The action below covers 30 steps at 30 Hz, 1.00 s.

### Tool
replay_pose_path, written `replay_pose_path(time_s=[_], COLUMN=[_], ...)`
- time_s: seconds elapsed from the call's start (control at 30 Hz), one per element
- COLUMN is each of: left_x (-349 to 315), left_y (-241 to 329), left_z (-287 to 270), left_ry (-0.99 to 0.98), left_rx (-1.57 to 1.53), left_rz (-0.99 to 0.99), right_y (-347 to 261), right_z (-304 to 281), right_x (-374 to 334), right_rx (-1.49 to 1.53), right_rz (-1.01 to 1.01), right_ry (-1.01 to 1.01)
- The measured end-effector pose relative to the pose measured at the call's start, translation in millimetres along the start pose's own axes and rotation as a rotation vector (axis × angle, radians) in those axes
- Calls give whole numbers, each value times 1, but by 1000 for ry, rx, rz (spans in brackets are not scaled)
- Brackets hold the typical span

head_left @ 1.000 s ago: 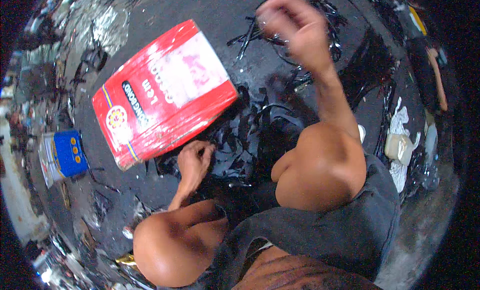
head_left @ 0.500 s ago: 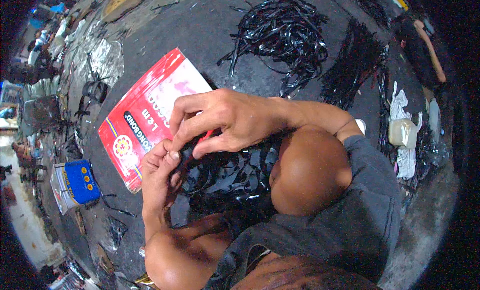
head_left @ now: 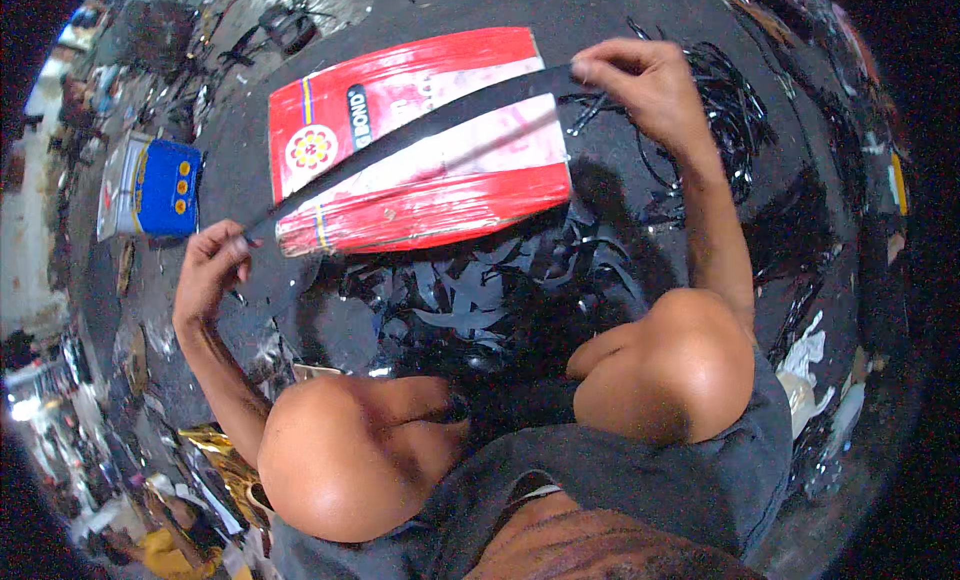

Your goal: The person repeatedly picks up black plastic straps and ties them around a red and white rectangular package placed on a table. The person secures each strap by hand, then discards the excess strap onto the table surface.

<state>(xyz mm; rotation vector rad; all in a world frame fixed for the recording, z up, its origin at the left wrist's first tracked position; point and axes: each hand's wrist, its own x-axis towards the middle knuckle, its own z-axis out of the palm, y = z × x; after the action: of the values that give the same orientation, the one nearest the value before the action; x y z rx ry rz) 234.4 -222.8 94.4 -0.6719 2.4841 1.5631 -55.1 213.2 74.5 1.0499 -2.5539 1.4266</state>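
Observation:
A long flat black strip (head_left: 430, 126) is stretched between my two hands, above a red and white flat sheet-like pack (head_left: 440, 195) on the ground. My left hand (head_left: 212, 265) pinches its lower left end. At the upper right, my right hand (head_left: 645, 85) grips the other end between thumb and fingers. The strip bows slightly upward and casts a shadow on the pack. Beneath and nearer to me, a heap of short black scraps (head_left: 480, 290) lies between my knees.
A tangle of shiny black strips (head_left: 725, 115) lies beyond my right forearm. To the left stands a blue and silver tin (head_left: 165, 190). White crumpled material (head_left: 800, 365) is at the right, and gold foil (head_left: 215, 445) at the lower left. My bent knees flank the scraps.
My hands, close together before, have spread wide apart, the left outward and the right up and away. The black strip is now drawn out between them. The view has turned.

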Motion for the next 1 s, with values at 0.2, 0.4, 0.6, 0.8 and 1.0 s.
replay_pose_path(time_s=[0.2,0.4,0.6,0.8,1.0], left_x=[62,130,141,141,141], left_y=[-98,44,82,80,78], left_z=[-87,152,253,259,260], left_ry=[379,501,224,253,295], left_rx=[827,115,40,26,104], left_rz=[-136,668,835,837,907], right_y=[0,-12,-13,-4,7], right_z=[71,78,75,72,62], right_x=[3,-5,-15,-18,-17], right_rx=[-4,-223,-272,-463,-549], right_rz=[177,23,30,-250,-411], right_ry=[-272,-97,-37,46,19])
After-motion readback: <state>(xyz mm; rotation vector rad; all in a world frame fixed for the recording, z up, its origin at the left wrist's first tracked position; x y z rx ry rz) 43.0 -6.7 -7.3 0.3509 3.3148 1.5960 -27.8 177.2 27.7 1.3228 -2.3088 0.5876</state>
